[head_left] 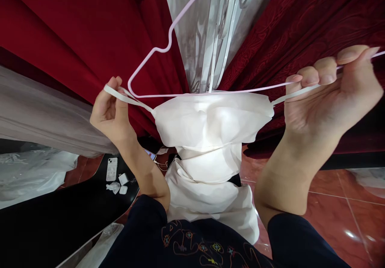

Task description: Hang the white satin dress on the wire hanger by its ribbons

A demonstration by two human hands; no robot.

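Left hand nearly closed, strap looped over fingers; right hand curled on pink hanger and other strap. White dress between. Straps apparently being spread; moving either calls for steadying hanger.

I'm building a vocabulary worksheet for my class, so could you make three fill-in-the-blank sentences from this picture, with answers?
1. The left hand holds a thin white ____ of the garment.
2. The right hand grips a pink ____.
3. The white phone lies on a surface coloured ____.

Missing words: strap; hanger; black.
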